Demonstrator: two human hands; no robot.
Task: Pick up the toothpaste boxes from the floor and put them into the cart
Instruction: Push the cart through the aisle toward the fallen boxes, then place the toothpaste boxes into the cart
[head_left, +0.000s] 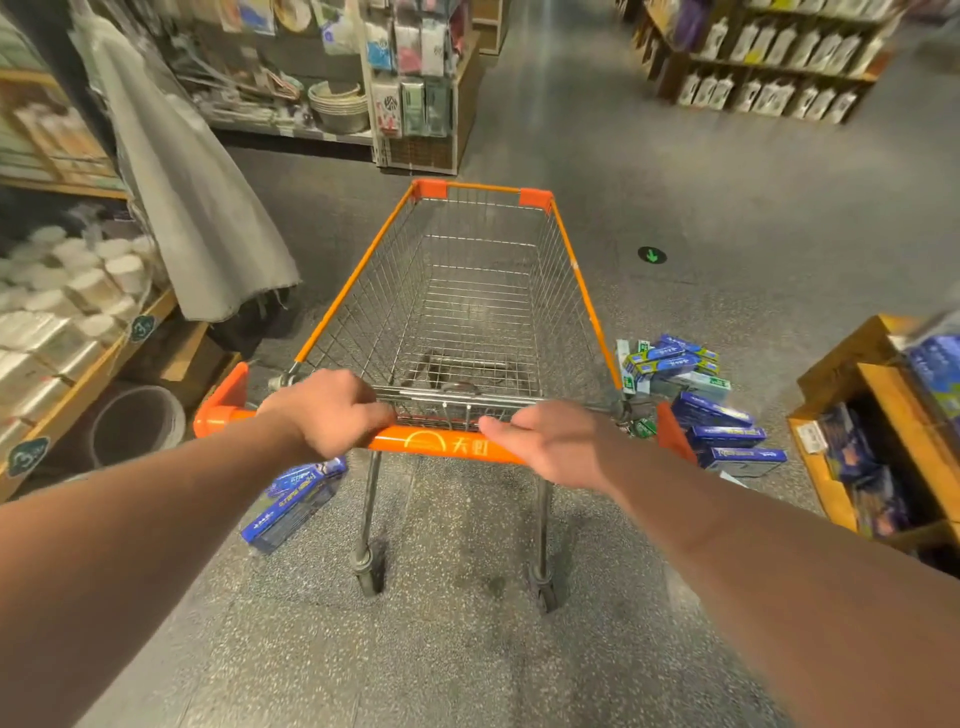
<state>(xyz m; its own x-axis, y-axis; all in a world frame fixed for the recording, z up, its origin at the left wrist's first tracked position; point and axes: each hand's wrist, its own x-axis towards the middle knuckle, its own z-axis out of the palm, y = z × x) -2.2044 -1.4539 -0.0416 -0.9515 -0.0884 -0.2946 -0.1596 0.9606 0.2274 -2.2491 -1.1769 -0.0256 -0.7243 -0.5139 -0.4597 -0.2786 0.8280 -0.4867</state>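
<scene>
An orange-trimmed wire cart (582, 291) stands in the aisle in front of me, its basket holding nothing I can see. My left hand (327, 410) grips the orange handle bar (441, 444) on its left part. My right hand (550, 441) rests on the bar's right part with the thumb stretched along it. Blue toothpaste boxes (291, 506) lie on the floor under my left wrist. Several more blue and green toothpaste boxes (701, 395) lie piled on the floor by the cart's right rear corner.
A low wooden shelf (88, 374) with white packs runs along the left, a grey cloth (197, 197) hanging over it. A wooden display crate (872, 415) with blue boxes stands at the right. Shelving units (415, 93) line the far aisle. A green floor arrow (652, 255) lies ahead.
</scene>
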